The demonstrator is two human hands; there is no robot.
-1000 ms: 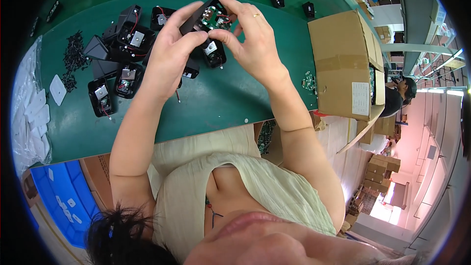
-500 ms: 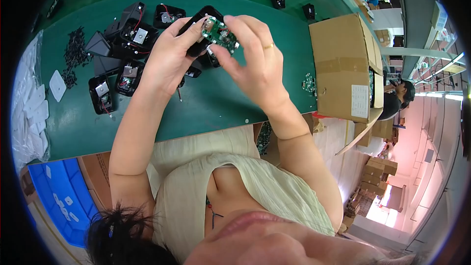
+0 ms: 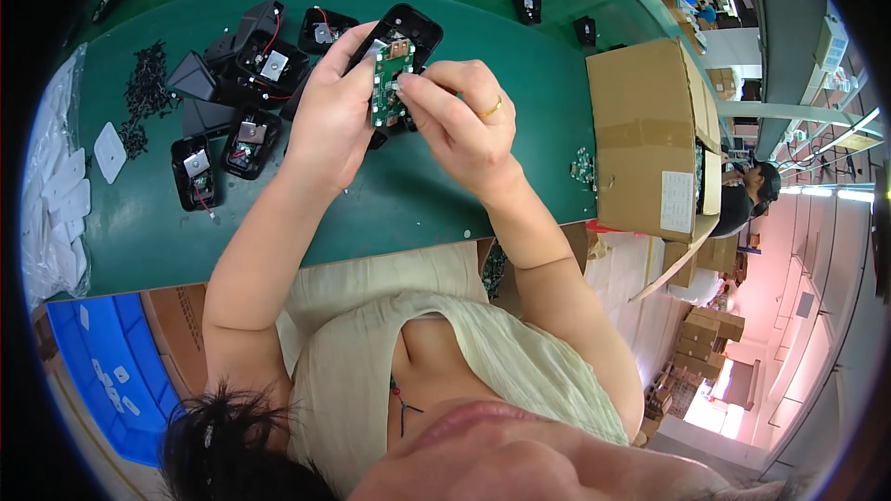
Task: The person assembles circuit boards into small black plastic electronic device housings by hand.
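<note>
My left hand [image 3: 330,104] is closed around a black plastic housing [image 3: 419,24] and a green circuit board [image 3: 381,91]. The board stands on edge in front of the housing, its component side showing, and partly covers it. My right hand [image 3: 467,119] is closed, with thumb and fingertips pinched at the board's right side. Whatever small part lies between those fingertips is hidden. To the left of my hands sit several similar black housings [image 3: 247,141] with metal blocks and red wires inside.
Small black parts [image 3: 148,97] lie heaped at the left, near a white plate [image 3: 109,153] and a plastic bag [image 3: 67,213] of such plates. At right stands a cardboard box [image 3: 640,130], with small boards [image 3: 583,167] beside it. A co-worker [image 3: 747,195] is beyond.
The circuit board has been turned more upright and now rests in my left hand's grip. My right hand has moved from its edge to a pinch at its side.
</note>
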